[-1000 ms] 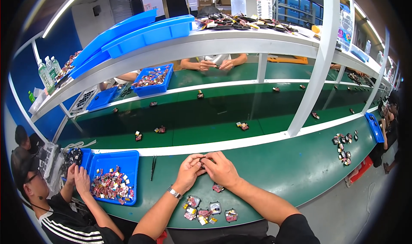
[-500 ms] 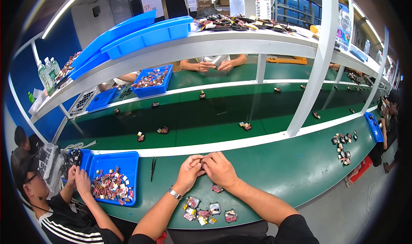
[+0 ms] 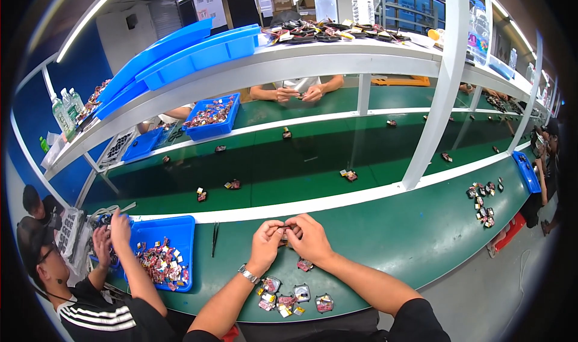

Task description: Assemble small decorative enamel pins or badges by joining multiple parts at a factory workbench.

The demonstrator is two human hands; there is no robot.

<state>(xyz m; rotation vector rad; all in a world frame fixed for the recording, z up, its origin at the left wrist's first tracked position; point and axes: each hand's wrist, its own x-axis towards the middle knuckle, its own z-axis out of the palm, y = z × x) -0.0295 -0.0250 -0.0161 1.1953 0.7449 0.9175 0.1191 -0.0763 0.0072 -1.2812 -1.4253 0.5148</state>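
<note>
My left hand (image 3: 265, 244) and my right hand (image 3: 307, 238) meet above the green bench (image 3: 385, 245), fingertips pinched together on one small dark component (image 3: 284, 229) held between them. A watch is on my left wrist. Just below my hands several small packaged parts (image 3: 289, 294) lie near the bench's front edge, and one more small part (image 3: 304, 264) lies under my right wrist.
A blue bin (image 3: 180, 233) of small parts sits to my left, with black tweezers (image 3: 214, 247) beside it. A person at my left reaches into it. Across the conveyor belt (image 3: 301, 167), another person's hands (image 3: 298, 93) work. A white post (image 3: 436, 101) rises at right; parts cluster (image 3: 483, 200) far right.
Both my hands stay together on the small component with only slight finger movement. The person at left has raised a hand a little over the blue bin.
</note>
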